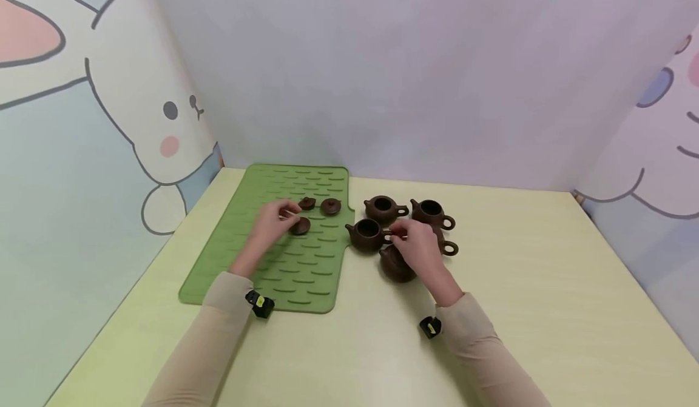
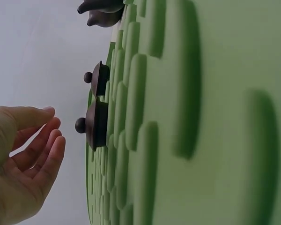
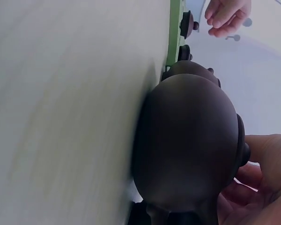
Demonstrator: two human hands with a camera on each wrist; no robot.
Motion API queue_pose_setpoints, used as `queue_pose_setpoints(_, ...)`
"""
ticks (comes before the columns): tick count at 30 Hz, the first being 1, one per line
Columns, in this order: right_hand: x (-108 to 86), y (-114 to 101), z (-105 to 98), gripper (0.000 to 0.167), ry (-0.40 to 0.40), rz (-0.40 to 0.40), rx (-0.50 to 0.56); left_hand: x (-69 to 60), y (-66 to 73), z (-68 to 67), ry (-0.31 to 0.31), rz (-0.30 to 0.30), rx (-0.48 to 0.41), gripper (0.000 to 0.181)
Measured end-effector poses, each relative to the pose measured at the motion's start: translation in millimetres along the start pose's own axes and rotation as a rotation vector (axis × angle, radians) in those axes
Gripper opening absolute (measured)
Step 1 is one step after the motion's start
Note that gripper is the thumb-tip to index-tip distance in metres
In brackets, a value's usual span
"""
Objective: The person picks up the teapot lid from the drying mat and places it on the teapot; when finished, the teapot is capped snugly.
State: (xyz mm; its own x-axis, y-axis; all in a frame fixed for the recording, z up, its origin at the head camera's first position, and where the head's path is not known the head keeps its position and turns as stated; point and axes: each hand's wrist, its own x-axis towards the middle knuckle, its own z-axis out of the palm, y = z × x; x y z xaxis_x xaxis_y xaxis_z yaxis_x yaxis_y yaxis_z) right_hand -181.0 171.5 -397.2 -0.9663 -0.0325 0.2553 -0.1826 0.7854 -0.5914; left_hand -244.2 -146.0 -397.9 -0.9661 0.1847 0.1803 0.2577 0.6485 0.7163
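The near lid (image 1: 300, 226) is set on the mat (image 1: 273, 267), just beside the left hand (image 1: 272, 222), whose fingers are loosely curved toward the thumb with nothing seen between. The lidded pot (image 1: 397, 267) is stood on the worktop (image 1: 371, 346) beneath the right hand (image 1: 419, 248), whose fingers are bent near the lid's knob (image 3: 246, 155) (whether it is pinched cannot be told). For sound handling, each knob is best gripped from above and the lid kept level, so that the rim is not chipped; the open pots (image 1: 364, 242) alongside should not be knocked. Lids and rounded pots are dark, smooth and clay-like; the mat is ribbed, seemingly rubbery.
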Motion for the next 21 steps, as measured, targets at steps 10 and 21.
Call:
queue_pose_setpoints(10,3.6,-3,3,0.009,-0.008,0.000,-0.046,-3.1,-8.4,-3.4,-0.038,-0.086,0.015,0.024)
queue_pose_setpoints(21,3.5,0,1,0.010,0.000,-0.016,-0.071,-1.0,-11.8,5.5,-0.052,-0.119,0.043,0.020)
